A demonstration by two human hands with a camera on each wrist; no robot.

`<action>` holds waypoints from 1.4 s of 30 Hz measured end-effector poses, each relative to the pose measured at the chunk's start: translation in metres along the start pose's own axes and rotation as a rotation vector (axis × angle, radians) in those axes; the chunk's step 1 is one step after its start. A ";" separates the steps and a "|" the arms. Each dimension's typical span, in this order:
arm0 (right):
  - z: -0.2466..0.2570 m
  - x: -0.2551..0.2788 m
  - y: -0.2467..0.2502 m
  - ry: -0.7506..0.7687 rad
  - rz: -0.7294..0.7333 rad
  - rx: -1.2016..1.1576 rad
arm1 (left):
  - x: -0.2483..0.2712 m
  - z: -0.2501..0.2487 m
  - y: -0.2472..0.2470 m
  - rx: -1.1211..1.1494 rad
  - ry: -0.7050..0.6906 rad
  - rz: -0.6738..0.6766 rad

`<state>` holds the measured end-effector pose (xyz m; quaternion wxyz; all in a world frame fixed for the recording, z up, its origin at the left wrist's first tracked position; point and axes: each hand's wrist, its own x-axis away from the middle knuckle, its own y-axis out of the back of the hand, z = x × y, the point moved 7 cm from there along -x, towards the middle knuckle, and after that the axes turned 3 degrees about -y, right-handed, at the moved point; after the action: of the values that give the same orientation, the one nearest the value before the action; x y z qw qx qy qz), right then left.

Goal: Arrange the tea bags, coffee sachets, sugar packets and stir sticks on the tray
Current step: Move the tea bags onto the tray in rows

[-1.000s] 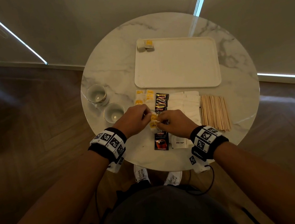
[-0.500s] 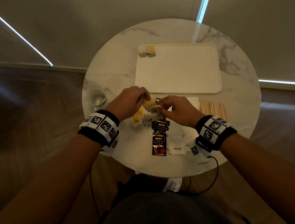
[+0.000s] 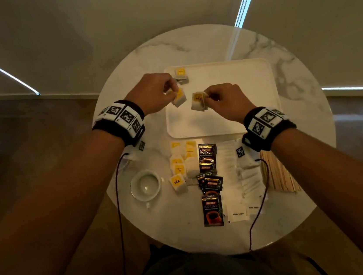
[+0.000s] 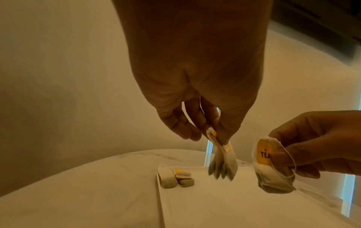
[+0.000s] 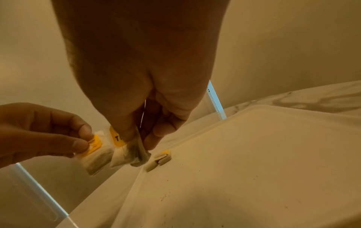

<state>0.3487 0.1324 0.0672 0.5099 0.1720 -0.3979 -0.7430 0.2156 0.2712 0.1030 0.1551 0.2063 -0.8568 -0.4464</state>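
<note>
Both hands hover over the left part of the white tray (image 3: 239,98). My left hand (image 3: 159,92) pinches a small bunch of yellow-tagged tea bags (image 3: 179,97) (image 4: 222,162) by their tops. A hand's width to the right, my right hand (image 3: 221,99) pinches another bunch of tea bags (image 3: 199,101) (image 5: 125,152). A few tea bags (image 3: 180,74) (image 4: 175,175) lie in the tray's far left corner. On the table near me lie more tea bags (image 3: 180,165), dark coffee sachets (image 3: 209,179), white sugar packets (image 3: 238,176) and wooden stir sticks (image 3: 276,173).
The round marble table (image 3: 293,73) stands against a pale wall with light strips. A white cup (image 3: 145,185) sits at the near left of the table. Wrist cables (image 3: 117,191) hang down over the table's near edge.
Both hands lifted tea bags from the pile near me and carried them forward over the tray, then drew apart, each with its own bunch.
</note>
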 end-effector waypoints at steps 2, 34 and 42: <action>-0.006 -0.022 -0.009 -0.032 0.019 0.008 | -0.022 0.016 -0.004 0.037 0.033 0.034; -0.041 -0.122 -0.085 -0.150 0.011 -0.086 | -0.103 0.102 -0.071 -0.084 0.006 0.335; -0.034 -0.112 -0.078 -0.109 -0.022 -0.065 | -0.094 0.100 -0.066 -0.075 0.052 0.227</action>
<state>0.3702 0.2314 -0.0311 0.4846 0.1192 -0.3989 -0.7693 0.2658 0.3532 -0.0144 0.2347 0.1134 -0.8530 -0.4521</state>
